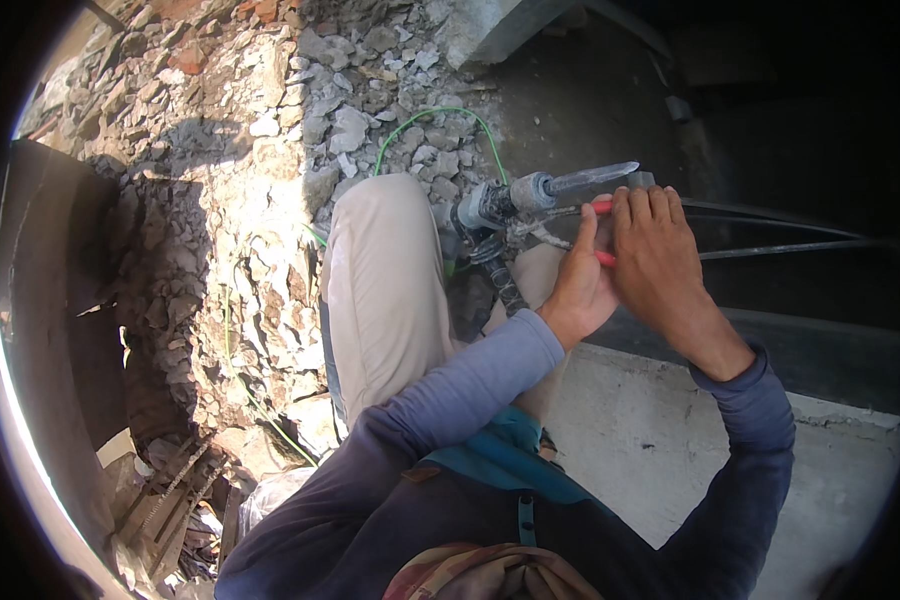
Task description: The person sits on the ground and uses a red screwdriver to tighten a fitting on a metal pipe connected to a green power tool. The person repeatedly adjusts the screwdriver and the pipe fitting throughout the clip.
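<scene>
Fingers (642, 206) — left hand (582, 288) and right hand (660, 255) — grip red-handled pliers (606, 259) beside a cylindrical tool (488, 206) (pointed bit (592, 179)).

Smooth metal catching the light here on the pointed grey chisel bit (592, 178)! Slick, plastic-looking grips on the red-handled pliers (602, 207). Now soft, creased matt cloth across the beige trousers (385, 280), jagged, rough stone in the grey rubble (350, 128), and smooth plastic-looking sheathing on the thin green cable (440, 109).
</scene>
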{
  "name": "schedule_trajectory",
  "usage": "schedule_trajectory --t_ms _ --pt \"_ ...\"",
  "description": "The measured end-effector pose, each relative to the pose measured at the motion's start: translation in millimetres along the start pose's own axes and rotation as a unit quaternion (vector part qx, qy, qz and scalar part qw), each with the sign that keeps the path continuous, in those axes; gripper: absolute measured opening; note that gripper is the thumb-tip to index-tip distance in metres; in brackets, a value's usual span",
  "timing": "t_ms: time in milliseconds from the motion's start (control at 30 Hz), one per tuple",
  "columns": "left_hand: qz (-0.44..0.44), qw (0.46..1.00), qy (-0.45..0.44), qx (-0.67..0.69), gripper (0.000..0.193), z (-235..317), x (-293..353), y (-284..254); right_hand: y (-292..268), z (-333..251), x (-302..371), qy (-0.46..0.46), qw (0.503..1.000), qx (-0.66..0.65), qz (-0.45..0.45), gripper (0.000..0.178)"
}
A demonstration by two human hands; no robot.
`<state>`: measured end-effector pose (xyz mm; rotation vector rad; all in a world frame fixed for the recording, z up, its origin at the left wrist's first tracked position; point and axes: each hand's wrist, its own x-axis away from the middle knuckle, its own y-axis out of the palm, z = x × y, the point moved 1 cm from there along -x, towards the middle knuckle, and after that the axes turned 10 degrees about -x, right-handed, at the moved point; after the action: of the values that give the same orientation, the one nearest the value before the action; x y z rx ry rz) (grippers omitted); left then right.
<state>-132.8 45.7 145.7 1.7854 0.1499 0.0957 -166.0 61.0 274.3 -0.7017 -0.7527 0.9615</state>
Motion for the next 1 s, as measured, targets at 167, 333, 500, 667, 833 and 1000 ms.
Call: schedule_trajectory --t_ms 167,333,500,667,833,1000 --pt "0.011 0.998 -0.052 0.032 0.062 -2.4 -0.3 -10.6 7.4 -2.8 -0.7 -0.001 1.000 -0.003 0.007 0.050" --pt "0.065 0.997 -0.049 0.016 0.055 3.1 9.6 2.7 -2.3 -13.9 -2.2 0.030 0.999 -0.018 -0.037 0.043" --pt "0.144 0.987 -0.071 0.007 0.040 -1.4 16.2 -1.8 3.5 -26.6 11.9 0.091 0.993 -0.051 -0.061 0.035" --pt "0.237 0.961 -0.116 -0.085 0.033 3.0 38.3 -3.5 -8.4 -47.0 15.0 0.226 0.897 -0.280 -0.257 0.037" --pt "0.182 0.970 -0.077 -0.138 0.045 -5.0 38.9 -1.0 -1.1 -28.9 66.3 0.155 0.935 -0.318 -0.030 0.050" --pt "-0.010 0.980 -0.118 -0.163 0.064 -6.4 35.7 -14.4 -35.5 9.5 52.9 0.223 0.839 -0.465 -0.172 0.038"
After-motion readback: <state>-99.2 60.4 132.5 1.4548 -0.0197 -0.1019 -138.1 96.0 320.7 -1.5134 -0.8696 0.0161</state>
